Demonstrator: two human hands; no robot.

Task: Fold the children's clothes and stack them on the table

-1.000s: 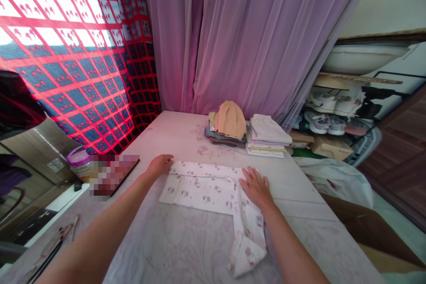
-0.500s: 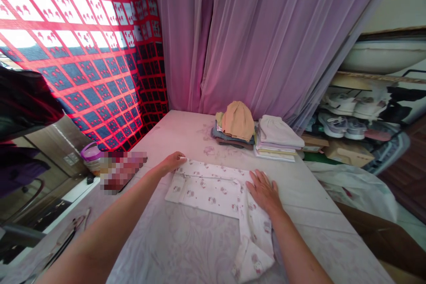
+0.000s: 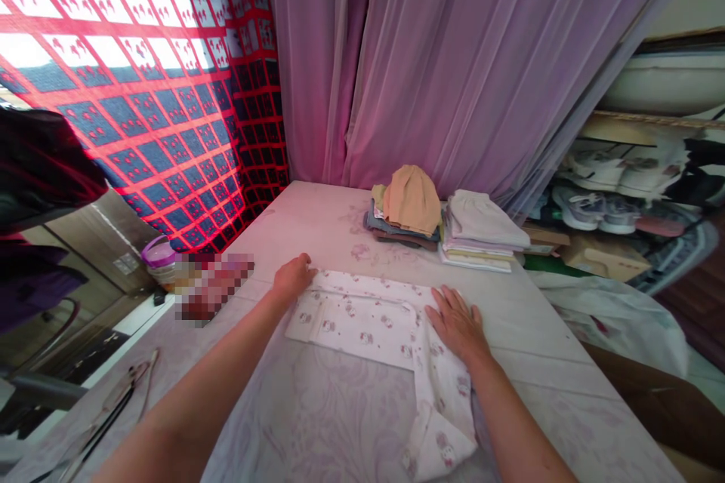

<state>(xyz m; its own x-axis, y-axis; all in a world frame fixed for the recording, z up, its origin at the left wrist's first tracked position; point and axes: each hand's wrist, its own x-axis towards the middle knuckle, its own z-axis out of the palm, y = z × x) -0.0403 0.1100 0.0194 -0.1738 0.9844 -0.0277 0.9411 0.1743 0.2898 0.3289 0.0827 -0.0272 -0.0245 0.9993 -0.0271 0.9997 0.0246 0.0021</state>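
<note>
A white garment (image 3: 362, 321) with small printed figures lies folded on the table cover, with one long part running toward me on the right and its end folded over. At its far left corner is my left hand (image 3: 293, 276), fingers closed on the edge of the cloth; the fingertips are partly hidden. My right hand (image 3: 460, 324) rests flat on the garment's far right corner, fingers apart and palm down.
Beyond the garment stand a folded clothes pile topped by a peach item (image 3: 413, 200) and a pile of pale folded clothes (image 3: 481, 223). A blurred-out reddish object (image 3: 215, 290) and eyeglasses (image 3: 133, 377) lie at left. Shoes (image 3: 600, 211) fill a rack at right.
The view has shifted slightly, so the table things sit a little further right. My left hand stays at the garment's corner, its fingers more curled; my right hand remains flat on the cloth.
</note>
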